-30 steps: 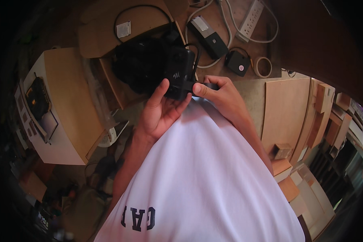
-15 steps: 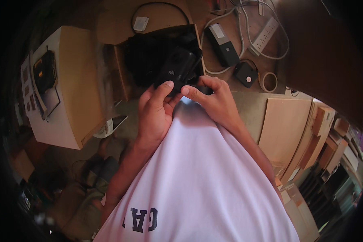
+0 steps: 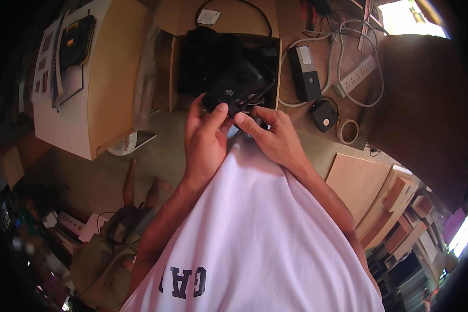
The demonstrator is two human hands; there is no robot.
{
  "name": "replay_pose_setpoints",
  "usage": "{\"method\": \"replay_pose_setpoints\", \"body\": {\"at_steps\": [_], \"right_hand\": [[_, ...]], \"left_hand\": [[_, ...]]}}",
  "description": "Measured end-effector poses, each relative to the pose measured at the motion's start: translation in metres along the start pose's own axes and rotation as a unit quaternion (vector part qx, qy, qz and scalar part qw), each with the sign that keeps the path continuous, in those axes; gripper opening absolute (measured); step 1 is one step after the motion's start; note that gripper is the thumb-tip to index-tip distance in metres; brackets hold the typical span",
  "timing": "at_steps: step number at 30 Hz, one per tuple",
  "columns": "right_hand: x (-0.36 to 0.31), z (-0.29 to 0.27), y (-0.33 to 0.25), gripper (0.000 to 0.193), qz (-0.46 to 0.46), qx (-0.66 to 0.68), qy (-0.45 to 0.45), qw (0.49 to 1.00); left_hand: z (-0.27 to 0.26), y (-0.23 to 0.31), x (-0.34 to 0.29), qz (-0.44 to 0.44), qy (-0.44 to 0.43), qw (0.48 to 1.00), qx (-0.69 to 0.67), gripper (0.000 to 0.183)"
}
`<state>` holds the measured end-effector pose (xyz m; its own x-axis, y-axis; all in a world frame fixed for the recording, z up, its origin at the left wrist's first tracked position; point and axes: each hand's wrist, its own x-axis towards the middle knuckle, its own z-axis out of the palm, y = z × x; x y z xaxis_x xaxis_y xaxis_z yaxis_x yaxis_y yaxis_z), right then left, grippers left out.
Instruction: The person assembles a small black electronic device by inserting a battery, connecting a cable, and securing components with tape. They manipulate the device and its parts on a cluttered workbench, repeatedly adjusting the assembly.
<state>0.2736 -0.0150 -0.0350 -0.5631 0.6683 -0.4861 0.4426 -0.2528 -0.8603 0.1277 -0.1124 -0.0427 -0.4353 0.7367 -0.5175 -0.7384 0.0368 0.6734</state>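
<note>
A rounded black device (image 3: 243, 82) with a glossy face is between my two hands, just over the near edge of an open cardboard box (image 3: 174, 73). My left hand (image 3: 207, 127) has its thumb and fingers closed on a black strap-like part at the device's near side. Thumb on top and fingers curled, my right hand (image 3: 275, 134) grips the same part from the right. The exact kind of device cannot be made out. Dark items and a black cable (image 3: 262, 15) lie in and behind the box, their shapes lost in shadow.
On the brown table to the right are a black box (image 3: 306, 78), a white power strip (image 3: 356, 76), a small square black device (image 3: 323, 115) and a tape roll (image 3: 348, 131). A white-topped cabinet (image 3: 109, 78) stands left. A person (image 3: 106, 255) sits low left. Wooden boards (image 3: 356, 182) lean right.
The view has shifted, so the box and table sit further right and lower. The device has tilted, its far end swinging rightward; both hands keep hold of it.
</note>
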Motion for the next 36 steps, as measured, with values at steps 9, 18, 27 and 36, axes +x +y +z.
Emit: {"method": "replay_pose_setpoints", "body": {"at_steps": [9,18,27,36], "right_hand": [[0.004,-0.011,0.025,0.043,-0.118,-0.025,0.012,0.993],[0.008,-0.008,-0.035,0.053,-0.284,-0.275,0.116,0.911],[0.032,-0.020,-0.033,0.046,-0.170,-0.250,0.014,0.953],[0.027,-0.015,-0.035,0.046,-0.187,-0.247,0.046,0.950]], "left_hand": [[0.001,0.005,-0.006,-0.034,0.006,0.999,-0.016,0.047],[-0.008,-0.005,-0.007,-0.019,0.000,0.996,0.083,0.052],[-0.007,-0.002,-0.006,0.003,-0.024,0.993,0.111,0.053],[-0.009,-0.007,-0.007,-0.001,-0.028,0.996,0.088,0.054]]}}
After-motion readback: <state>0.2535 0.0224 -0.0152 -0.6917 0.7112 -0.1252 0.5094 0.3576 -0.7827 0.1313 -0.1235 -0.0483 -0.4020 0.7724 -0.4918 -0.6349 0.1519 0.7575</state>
